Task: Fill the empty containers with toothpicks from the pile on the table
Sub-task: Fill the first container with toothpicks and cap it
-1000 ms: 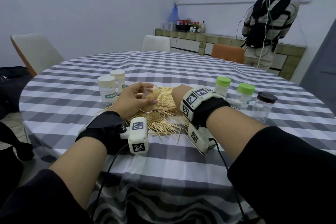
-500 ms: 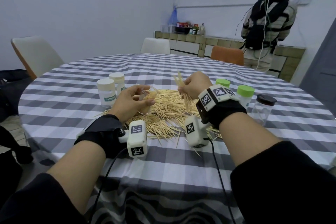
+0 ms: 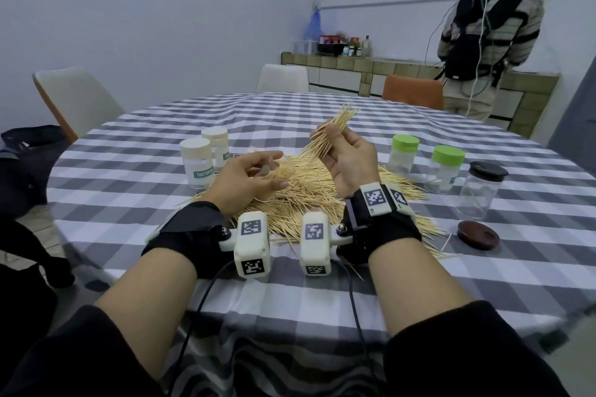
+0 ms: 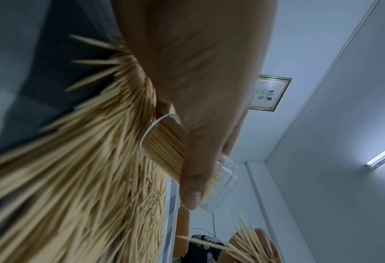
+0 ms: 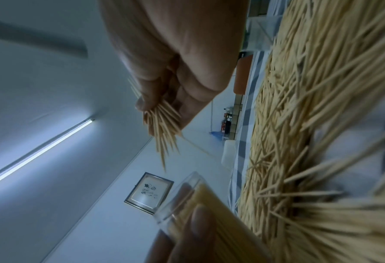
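Observation:
A big pile of toothpicks [image 3: 309, 196] lies on the checked tablecloth in front of me. My left hand [image 3: 251, 177] grips a clear container [image 3: 280, 167] tilted over the pile's left side; it is largely full of toothpicks [image 4: 166, 147]. My right hand [image 3: 345, 155] is raised above the pile and pinches a bundle of toothpicks [image 3: 332, 132] that fans up and to the right. In the right wrist view the bundle [image 5: 162, 128] hangs just above the container's open mouth [image 5: 187, 194].
Two white-capped jars [image 3: 200, 161] stand left of the pile. Two green-capped jars [image 3: 403, 155] and a clear jar with a dark lid [image 3: 480, 187] stand to the right, with a loose dark lid [image 3: 477, 234] lying nearer. Chairs ring the table; a person stands at the far counter.
My right hand has come up off the pile with a bundle of toothpicks and turned palm-up toward the container. The left hand has kept hold of the container, tilting it slightly.

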